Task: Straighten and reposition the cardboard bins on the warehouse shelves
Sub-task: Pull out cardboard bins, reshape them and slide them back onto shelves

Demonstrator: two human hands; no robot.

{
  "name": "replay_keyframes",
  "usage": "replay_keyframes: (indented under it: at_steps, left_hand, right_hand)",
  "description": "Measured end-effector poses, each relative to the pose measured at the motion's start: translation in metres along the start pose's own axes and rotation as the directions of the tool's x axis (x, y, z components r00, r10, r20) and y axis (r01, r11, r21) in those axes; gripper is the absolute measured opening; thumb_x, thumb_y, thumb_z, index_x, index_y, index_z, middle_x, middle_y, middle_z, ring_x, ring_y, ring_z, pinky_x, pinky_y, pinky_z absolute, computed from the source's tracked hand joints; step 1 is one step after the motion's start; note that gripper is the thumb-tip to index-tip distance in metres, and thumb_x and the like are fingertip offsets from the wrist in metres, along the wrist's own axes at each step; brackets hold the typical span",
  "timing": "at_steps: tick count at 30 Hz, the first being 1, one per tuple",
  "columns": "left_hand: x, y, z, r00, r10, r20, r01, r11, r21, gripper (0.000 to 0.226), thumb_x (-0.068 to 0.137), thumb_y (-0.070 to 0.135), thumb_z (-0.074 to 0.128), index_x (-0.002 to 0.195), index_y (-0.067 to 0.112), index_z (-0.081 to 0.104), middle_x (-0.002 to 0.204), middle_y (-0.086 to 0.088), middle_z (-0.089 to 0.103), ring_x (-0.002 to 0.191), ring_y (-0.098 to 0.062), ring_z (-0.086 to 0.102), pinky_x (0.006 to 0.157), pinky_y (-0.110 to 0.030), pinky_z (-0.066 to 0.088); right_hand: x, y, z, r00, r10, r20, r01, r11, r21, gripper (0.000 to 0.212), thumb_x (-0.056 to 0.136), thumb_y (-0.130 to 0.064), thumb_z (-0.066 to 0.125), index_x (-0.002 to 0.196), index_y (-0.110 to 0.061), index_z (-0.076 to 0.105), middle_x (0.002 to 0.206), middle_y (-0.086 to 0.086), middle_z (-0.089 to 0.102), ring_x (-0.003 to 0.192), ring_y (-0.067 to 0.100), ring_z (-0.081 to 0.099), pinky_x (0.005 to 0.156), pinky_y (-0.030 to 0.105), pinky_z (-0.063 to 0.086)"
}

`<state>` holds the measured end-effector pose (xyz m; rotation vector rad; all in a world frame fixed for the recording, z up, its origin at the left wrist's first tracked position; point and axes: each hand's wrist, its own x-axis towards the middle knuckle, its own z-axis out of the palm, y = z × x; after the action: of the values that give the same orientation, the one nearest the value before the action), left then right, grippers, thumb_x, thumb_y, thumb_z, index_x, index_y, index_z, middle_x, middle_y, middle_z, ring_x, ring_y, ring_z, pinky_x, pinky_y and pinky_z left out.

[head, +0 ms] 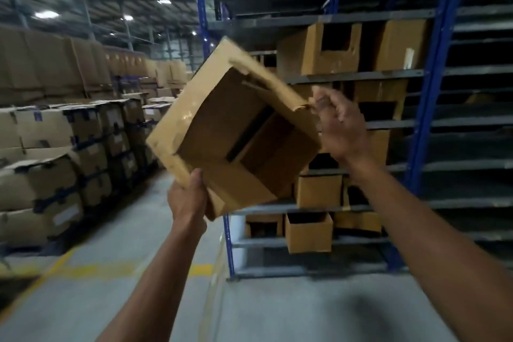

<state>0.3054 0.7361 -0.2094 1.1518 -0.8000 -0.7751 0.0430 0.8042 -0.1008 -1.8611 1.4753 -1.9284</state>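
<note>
A person is holding a cardboard bin (238,130) in the air in front of the shelves (347,75), tilted, its open side facing the camera. The left hand (187,198) is gripping its lower left corner — thumb over the edge. The right hand (340,125) is pinching the torn right corner, fingers curled. Other bins (308,232) are sitting on the shelves behind.

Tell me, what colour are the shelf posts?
Blue; the shelf posts show best in the head view.
</note>
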Motion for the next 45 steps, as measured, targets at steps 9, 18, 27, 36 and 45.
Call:
replay_keyframes:
  at_steps: [9, 18, 27, 36, 45]
  left_hand:
    - [-0.149, -0.130, -0.004, 0.766, -0.642, 0.042, 0.637, 0.749, -0.181, 0.015, 0.101, 0.013, 0.064, 0.095, 0.002, 0.058, 0.089, -0.016, 0.062, 0.079, -0.032, 0.063, 0.080, -0.053, 0.058]
    - [-0.255, -0.222, 0.014, 0.484, -0.853, 0.194, 0.874, 0.480, -0.069, 0.028, 0.103, 0.017, 0.063, 0.125, 0.001, 0.062, 0.103, -0.019, 0.069, 0.090, -0.032, 0.067, 0.086, -0.050, 0.061]
    - [-0.233, -0.251, -0.023, 0.264, -0.940, 0.216, 0.578, 0.334, 0.744, 0.075, 0.084, 0.074, 0.066, 0.116, 0.008, 0.076, 0.117, -0.019, 0.075, 0.106, -0.041, 0.073, 0.093, -0.055, 0.058]
    - [-0.161, -0.224, 0.008, 0.638, -0.538, 0.551, -0.029, 0.699, 0.715, 0.114, 0.064, 0.058, 0.097, 0.159, 0.036, 0.038, 0.160, -0.006, 0.044, 0.144, -0.033, 0.047, 0.112, -0.053, 0.047]
    - [-0.206, -0.224, 0.031, 0.833, -0.163, 0.528, -0.245, 0.747, 0.618, 0.022, 0.091, 0.009, 0.069, 0.112, 0.012, 0.075, 0.087, -0.004, 0.072, 0.080, -0.030, 0.068, 0.070, -0.032, 0.048]
  right_hand:
    - [-0.272, 0.118, 0.028, 0.358, 0.934, -0.001, -0.907, 0.348, 0.236, 0.063, 0.086, -0.067, 0.069, 0.128, -0.021, 0.058, 0.127, 0.010, 0.063, 0.111, 0.028, 0.061, 0.098, 0.051, 0.049]
    - [-0.335, 0.188, -0.009, -0.027, 0.978, 0.209, -0.915, -0.109, 0.389, 0.040, 0.094, -0.025, 0.071, 0.130, -0.011, 0.057, 0.116, 0.020, 0.068, 0.098, 0.037, 0.071, 0.068, 0.049, 0.063]
    - [-0.341, 0.229, -0.069, 0.043, 0.999, 0.000, -0.904, 0.039, 0.425, 0.014, 0.096, 0.007, 0.055, 0.094, -0.005, 0.063, 0.095, 0.023, 0.072, 0.085, 0.038, 0.072, 0.060, 0.042, 0.062]
    - [-0.347, 0.255, -0.160, 0.254, 0.967, -0.015, -0.965, 0.252, -0.076, 0.023, 0.096, -0.002, 0.050, 0.102, -0.009, 0.071, 0.094, 0.013, 0.077, 0.080, 0.028, 0.074, 0.065, 0.033, 0.059]
    - [-0.245, 0.249, -0.183, 0.510, 0.856, 0.088, -0.850, 0.517, -0.102, 0.024, 0.096, -0.035, 0.059, 0.108, -0.023, 0.077, 0.100, 0.001, 0.080, 0.098, 0.024, 0.075, 0.094, 0.051, 0.058]
